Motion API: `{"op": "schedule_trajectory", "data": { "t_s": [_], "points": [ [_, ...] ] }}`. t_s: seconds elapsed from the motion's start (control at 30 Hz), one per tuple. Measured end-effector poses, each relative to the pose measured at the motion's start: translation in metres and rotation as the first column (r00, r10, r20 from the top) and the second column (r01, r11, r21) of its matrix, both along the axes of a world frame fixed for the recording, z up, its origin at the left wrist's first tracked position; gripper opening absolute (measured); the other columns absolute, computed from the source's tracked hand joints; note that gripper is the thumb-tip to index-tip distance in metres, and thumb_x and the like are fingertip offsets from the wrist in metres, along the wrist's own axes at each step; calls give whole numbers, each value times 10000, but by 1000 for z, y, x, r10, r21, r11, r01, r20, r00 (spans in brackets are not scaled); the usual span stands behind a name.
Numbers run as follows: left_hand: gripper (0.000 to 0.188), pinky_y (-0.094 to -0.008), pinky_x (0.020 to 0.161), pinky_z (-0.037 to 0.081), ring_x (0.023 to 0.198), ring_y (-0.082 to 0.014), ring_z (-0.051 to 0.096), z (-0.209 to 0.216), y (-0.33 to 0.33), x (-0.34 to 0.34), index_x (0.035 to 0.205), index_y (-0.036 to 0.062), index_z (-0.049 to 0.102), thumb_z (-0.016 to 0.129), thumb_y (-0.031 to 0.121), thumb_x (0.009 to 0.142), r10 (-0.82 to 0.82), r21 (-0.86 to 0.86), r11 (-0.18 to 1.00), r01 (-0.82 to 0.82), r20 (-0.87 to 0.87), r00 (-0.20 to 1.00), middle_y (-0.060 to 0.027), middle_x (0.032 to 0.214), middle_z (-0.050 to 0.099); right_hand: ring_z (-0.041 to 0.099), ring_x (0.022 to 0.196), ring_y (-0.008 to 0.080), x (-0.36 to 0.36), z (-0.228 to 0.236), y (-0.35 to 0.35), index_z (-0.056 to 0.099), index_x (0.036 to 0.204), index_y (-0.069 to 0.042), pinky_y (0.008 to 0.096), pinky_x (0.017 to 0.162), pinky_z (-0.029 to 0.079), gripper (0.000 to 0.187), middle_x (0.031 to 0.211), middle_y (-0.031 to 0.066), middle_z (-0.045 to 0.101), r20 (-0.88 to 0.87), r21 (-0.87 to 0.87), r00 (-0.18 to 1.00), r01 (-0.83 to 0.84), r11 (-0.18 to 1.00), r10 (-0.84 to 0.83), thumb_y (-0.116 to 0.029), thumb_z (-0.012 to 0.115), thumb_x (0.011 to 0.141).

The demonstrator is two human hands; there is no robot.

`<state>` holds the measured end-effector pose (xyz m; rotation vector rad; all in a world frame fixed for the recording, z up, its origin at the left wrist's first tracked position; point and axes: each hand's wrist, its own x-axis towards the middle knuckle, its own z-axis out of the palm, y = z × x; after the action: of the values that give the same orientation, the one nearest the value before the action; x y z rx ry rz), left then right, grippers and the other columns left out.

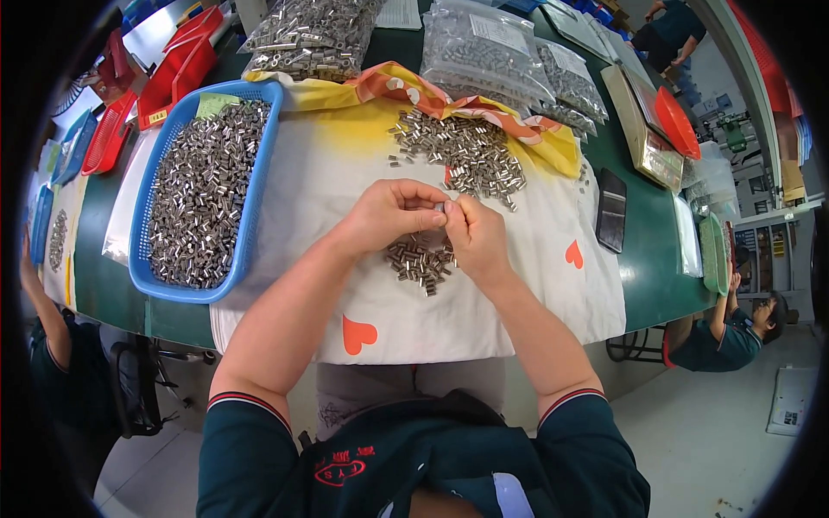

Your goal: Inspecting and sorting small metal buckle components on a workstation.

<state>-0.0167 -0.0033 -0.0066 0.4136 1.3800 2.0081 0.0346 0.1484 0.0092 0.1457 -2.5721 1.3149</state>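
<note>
My left hand and my right hand meet over the middle of a white cloth. Pinched between their fingertips is a small metal sleeve, mostly covered by the fingers. Just below the hands lies a small pile of short silvery metal sleeves, partly hidden by my right hand. Beyond them a larger heap of similar sleeves spreads to the edge of a yellow and orange patterned cloth. To the left stands a blue plastic basket filled with many more of these metal pieces.
Clear bags of metal parts line the table's far side. A dark phone lies at the right of the cloth, near a red dish. Red trays stand at far left. Co-workers sit on both sides.
</note>
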Motion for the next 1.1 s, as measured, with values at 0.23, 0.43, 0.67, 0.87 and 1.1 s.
{"op": "schedule_trajectory", "data": {
  "t_s": [0.23, 0.43, 0.67, 0.87, 1.1],
  "points": [
    [270, -201, 695, 472, 752, -64, 567, -5, 3, 1, 1014, -19, 573, 633, 7, 752, 49, 11, 999, -49, -39, 998, -21, 845, 606, 430, 444, 254, -4, -2, 0, 436, 639, -3, 349, 446, 354, 278, 523, 158, 458, 13, -14, 1000, 12, 1000, -12, -179, 497, 845],
    [292, -189, 656, 463, 732, -47, 549, -6, 6, 2, 1021, -19, 578, 650, 16, 741, 67, -129, 988, -85, -139, 988, -5, 801, 597, 401, 440, 229, -4, -10, -1, 424, 631, 7, 343, 446, 347, 294, 517, 155, 441, 53, -92, 997, 55, 994, -50, -177, 490, 851],
    [302, -186, 634, 458, 703, -40, 537, 1, 1, 0, 1015, -22, 586, 665, 11, 725, 63, -105, 992, -72, -86, 994, 5, 782, 591, 399, 440, 223, -7, -5, -1, 440, 634, 5, 341, 446, 348, 272, 526, 153, 453, 41, -70, 998, 43, 997, -41, -169, 502, 835],
    [291, -213, 669, 475, 764, -93, 584, 2, -5, -7, 1036, -17, 572, 639, 21, 755, 107, -16, 994, -106, 77, 991, -44, 862, 619, 398, 448, 172, -10, 1, 24, 442, 644, -6, 318, 449, 349, 272, 514, 118, 437, -86, -41, 994, 59, 997, -62, -178, 499, 847],
    [287, -196, 661, 464, 734, -59, 560, 4, -2, 0, 1017, 3, 596, 654, 25, 737, 48, -300, 950, -89, -140, 989, -12, 825, 606, 367, 523, 61, -13, 27, 103, 441, 655, -37, 227, 490, 308, 314, 541, -9, 416, -45, -22, 947, 317, 948, -317, -252, 457, 884]
  ]
}}
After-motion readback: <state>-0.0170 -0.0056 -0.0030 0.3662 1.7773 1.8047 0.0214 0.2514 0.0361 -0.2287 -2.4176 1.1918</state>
